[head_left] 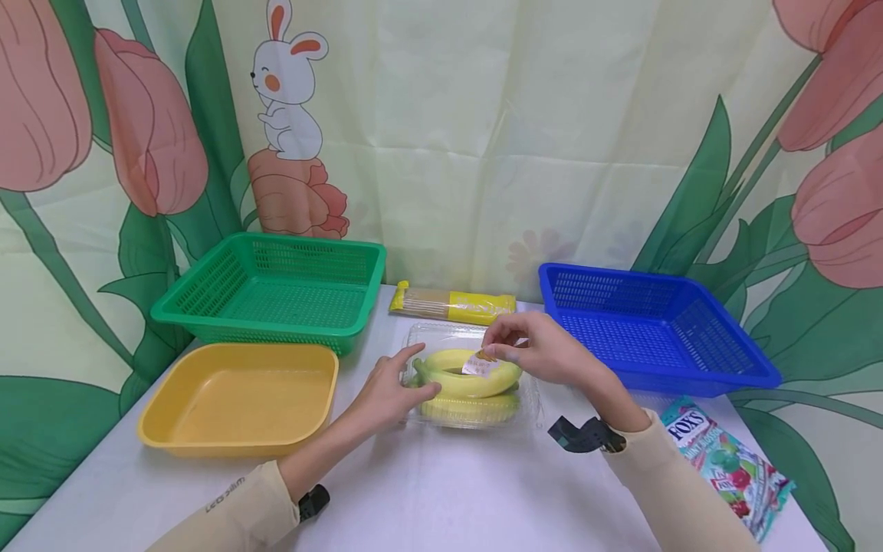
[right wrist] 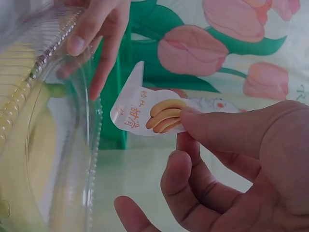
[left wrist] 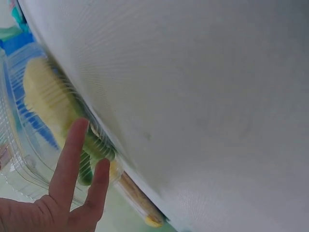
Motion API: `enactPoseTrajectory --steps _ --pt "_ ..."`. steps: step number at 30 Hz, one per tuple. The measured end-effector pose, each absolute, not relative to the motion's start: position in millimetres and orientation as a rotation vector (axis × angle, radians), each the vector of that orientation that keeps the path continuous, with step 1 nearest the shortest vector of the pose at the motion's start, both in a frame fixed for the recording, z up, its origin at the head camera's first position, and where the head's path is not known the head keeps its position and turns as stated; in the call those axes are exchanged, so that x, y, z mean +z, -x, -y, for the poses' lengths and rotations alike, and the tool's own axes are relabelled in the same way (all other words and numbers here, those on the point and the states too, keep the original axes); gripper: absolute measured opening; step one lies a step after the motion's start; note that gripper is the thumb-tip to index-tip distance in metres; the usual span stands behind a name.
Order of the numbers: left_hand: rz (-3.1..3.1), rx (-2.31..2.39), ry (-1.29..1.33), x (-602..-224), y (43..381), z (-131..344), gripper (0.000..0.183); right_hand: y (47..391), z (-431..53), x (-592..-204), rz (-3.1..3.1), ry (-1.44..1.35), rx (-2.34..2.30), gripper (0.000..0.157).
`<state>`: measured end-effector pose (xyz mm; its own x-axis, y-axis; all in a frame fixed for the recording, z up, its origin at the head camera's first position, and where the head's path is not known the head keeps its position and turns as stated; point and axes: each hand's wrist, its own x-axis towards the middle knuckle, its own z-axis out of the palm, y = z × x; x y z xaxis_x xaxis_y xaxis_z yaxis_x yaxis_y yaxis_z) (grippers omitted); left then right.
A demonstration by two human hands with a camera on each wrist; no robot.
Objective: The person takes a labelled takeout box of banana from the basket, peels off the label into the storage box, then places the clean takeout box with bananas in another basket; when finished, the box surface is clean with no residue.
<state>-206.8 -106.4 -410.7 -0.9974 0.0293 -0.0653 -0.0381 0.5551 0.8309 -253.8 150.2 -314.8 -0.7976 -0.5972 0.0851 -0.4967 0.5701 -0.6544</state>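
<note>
A clear plastic box (head_left: 441, 331) with yellow-green bananas (head_left: 469, 408) inside sits at the middle of the table. Above it, my right hand (head_left: 541, 349) pinches a white sticker label (head_left: 479, 366) between thumb and forefinger. In the right wrist view, the label (right wrist: 137, 116) shows a printed banana bunch and orange lettering, and its far end curls up. My left hand (head_left: 388, 392) is at the box's left side, thumb and fingers spread. The left wrist view shows its straight fingers (left wrist: 72, 154) against the clear wall beside the green banana ends.
At the left stand a green basket (head_left: 331, 328) and, nearer, a yellow tub (head_left: 234, 441). A blue basket (head_left: 690, 377) is at the right, with a FOX'S candy bag (head_left: 731, 468) in front. Behind the box lies a yellow noodle packet (head_left: 451, 304), near the printed curtain (head_left: 448, 192).
</note>
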Motion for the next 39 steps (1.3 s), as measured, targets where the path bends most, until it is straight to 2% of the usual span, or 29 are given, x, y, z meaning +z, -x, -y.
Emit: enactPoseTrajectory --steps 15,23,33,39 --pt "-2.719 1.368 0.016 -412 205 110 0.075 258 -144 -317 -2.578 0.977 -1.064 0.007" --pt "-2.760 1.403 -0.009 -408 200 113 0.080 260 -142 -316 -2.586 0.986 -1.065 0.009" --pt "-2.861 1.368 -0.064 -386 182 138 0.061 262 -135 -315 -2.636 0.990 -1.057 0.009" --pt "-2.828 1.396 -0.093 -369 171 161 0.058 265 -127 -315 -2.649 1.015 -1.079 0.009"
